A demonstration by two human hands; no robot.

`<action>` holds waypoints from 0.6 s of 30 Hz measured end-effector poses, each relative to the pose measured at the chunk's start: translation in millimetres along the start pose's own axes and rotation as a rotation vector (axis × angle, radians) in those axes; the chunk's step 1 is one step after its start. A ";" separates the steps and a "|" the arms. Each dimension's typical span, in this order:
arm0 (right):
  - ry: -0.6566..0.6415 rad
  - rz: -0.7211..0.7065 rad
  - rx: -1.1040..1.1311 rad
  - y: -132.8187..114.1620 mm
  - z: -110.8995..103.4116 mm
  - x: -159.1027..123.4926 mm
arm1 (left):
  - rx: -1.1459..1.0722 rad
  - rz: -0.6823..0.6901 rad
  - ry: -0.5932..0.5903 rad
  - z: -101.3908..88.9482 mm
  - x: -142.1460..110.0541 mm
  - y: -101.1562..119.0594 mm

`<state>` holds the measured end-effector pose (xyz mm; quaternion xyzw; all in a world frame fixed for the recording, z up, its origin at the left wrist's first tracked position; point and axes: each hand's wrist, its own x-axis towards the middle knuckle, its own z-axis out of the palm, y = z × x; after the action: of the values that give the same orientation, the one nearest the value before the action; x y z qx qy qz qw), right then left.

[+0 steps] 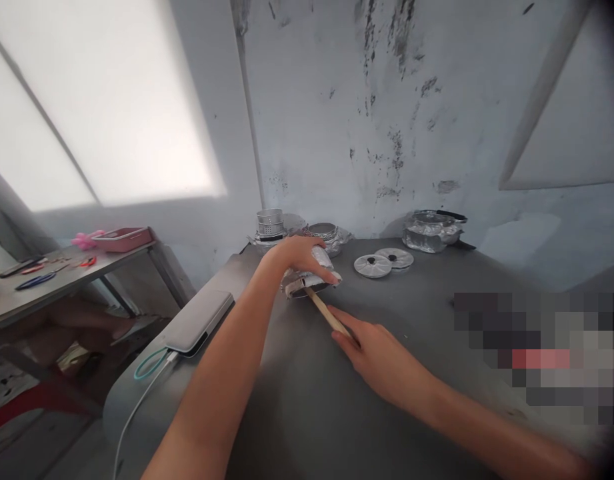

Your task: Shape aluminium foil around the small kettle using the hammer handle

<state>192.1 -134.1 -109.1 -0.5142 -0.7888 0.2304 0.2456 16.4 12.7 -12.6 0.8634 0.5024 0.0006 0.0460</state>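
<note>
- Two grips are being shown in the head view: the foil-wrapped item (323, 258) is being clasped by the left hand (304, 255), and the wooden-handled tool (329, 315) is being gripped near its lower end by the right hand (371, 343); the hands are being held apart.
- The item is being held at the middle of the grey surface (311, 400), with the tool's far end being pointed at its near edge; whether contact is being made cannot be told.
- By judgement, good handling is being served by a firm left grip, with the thumb being kept clear of the tool's end, and by small, controlled strokes.
- At the back, a perforated metal container (270, 225) is being stood upright, and a round foil-wrapped container (323, 231) is being set beside it; their contents are being hidden.
- Farther right, a foil-wrapped pot (429, 237) is being seen; its contents cannot be told.
- Two round discs (374, 268) are being overlapped between these containers.
- A pink tray (121, 241) is being carried by the left-side surface (81, 283).
</note>
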 end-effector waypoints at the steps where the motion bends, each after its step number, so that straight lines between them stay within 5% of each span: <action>1: 0.010 0.008 -0.005 0.0 -0.4 -0.9 | 0.004 -0.006 -0.003 0.4 0.7 0.9; 18: -0.004 0.043 -0.019 2.6 -2.6 -3.6 | 0.019 -0.004 0.014 2.2 -0.7 12.4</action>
<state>196.8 -136.2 -109.2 -0.5329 -0.7801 0.2294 0.2341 26.9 5.8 -13.7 0.8629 0.5043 0.0019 0.0340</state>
